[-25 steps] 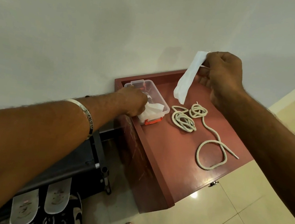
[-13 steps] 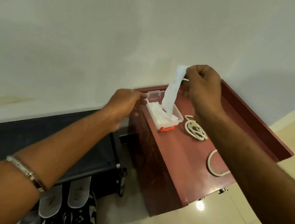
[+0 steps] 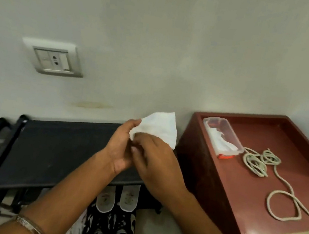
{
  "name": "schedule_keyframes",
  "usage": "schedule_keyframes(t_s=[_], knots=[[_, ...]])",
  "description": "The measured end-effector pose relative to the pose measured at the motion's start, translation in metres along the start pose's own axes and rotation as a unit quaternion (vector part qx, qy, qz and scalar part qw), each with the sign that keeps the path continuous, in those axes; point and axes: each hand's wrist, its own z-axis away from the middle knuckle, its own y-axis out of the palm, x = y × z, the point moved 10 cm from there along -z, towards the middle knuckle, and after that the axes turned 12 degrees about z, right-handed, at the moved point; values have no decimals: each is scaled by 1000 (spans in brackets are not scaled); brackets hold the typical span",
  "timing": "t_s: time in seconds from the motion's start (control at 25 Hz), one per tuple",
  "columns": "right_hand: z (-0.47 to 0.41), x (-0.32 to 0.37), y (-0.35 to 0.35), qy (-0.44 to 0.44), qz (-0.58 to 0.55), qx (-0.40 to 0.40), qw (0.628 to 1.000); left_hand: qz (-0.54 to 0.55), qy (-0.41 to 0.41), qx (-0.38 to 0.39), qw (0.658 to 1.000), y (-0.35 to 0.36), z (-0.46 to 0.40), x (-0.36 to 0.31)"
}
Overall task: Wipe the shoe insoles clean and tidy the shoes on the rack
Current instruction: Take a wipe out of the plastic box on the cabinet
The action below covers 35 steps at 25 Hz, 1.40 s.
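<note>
nearest the camera, a pair of black-and-white patterned sneakers (image 3: 112,228) stands on the pale floor, and two pale grey foam insoles (image 3: 117,198) lie side by side just beyond the sneakers' openings, partly under the front edge of the black fabric-topped metal shoe rack (image 3: 49,153). printed marks show on the insoles; whether they carry dirt is too small to tell. nothing suggests wiping has begun, so by my reading the task is at its start: a wipe is ready, the insoles are unwiped and the shoes are not yet on the rack.

above the rack's front edge, the left hand (image 3: 119,151) and right hand (image 3: 155,160) meet. both pinch a white damp-looking wipe (image 3: 159,129) with curled fingers, the sheet fanning up from between them, seemingly being spread out or folded.

to the right stands a dark red wooden cabinet with a raised lip (image 3: 210,176), just beside the rack's end. on it, a clear plastic wipe box with an orange clasp (image 3: 222,138) sits open near the back left corner, and a cream cotton rope (image 3: 272,177) lies loose beside it.

room to work looks good: the hands can drop straight down to the insoles, minding the rack's front bar above them and the cabinet's corner close on the right. the rack's top offers broad flat space. behind all is the wall, with a grey switch plate (image 3: 53,60).
</note>
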Motion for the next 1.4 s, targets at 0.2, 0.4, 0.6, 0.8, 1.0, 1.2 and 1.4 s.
schedule_keyframes(t_s=[0.2,0.4,0.6,0.8,1.0,1.2,1.4], knots=[[64,-37,31,313,-254,-99,910,29,20,-18,999,-70,35,-27],[79,-27,118,447,-534,112,708,0,5,-9,1000,-119,63,-17],[65,-30,126,401,-480,94,774,-91,50,-43,994,-152,68,-28],[58,-28,131,366,-482,134,785,-146,81,-57,984,-163,71,-46],[62,-31,136,378,-474,132,784,-162,89,-77,980,-172,69,-51],[55,-30,138,375,-476,148,782,-158,85,-68,981,-163,60,-48],[50,-36,135,375,-479,169,775,-147,-40,-24,988,-160,60,-37]])
